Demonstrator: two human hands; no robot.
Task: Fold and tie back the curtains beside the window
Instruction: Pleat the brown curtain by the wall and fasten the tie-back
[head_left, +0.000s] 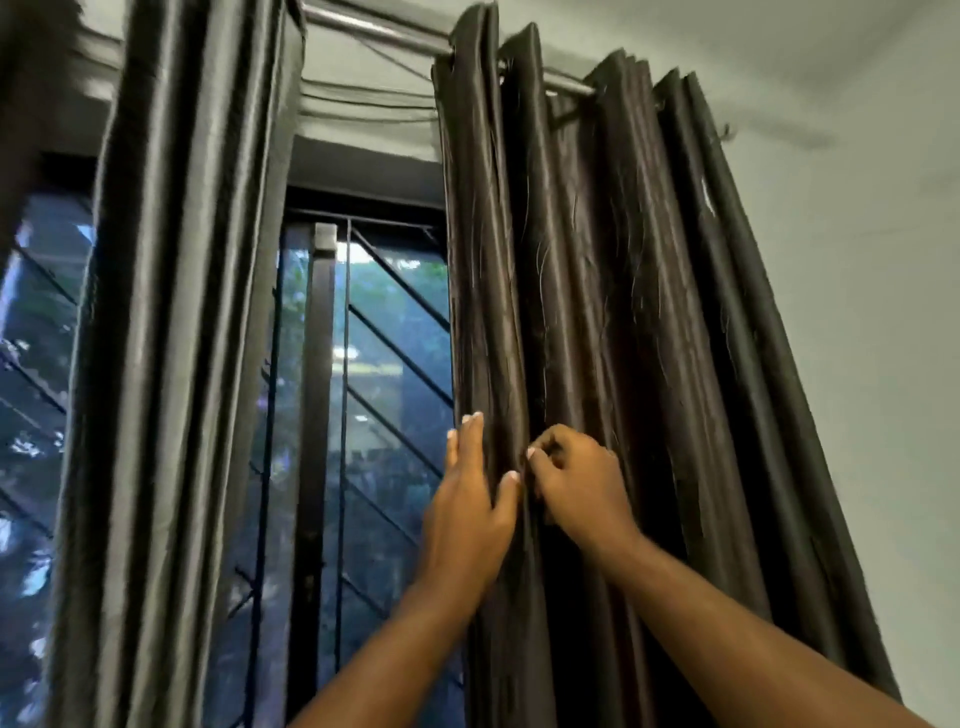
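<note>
We seem to be in a room of a home, standing at a window. Two long, dark, glossy drapes hang in pleats from a metal rod (374, 28) high above our hands. The right curtain (597, 286) is directly at our left hand (470, 499) and right hand (576, 483), and the left curtain (182, 312) is well to their left. Between them, left of the left hand, a dark-framed window (317, 415) with a diagonal metal grille (400, 356) shows green trees (415, 275) outside. Right of the right hand is a plain, pale painted wall (883, 364).
</note>
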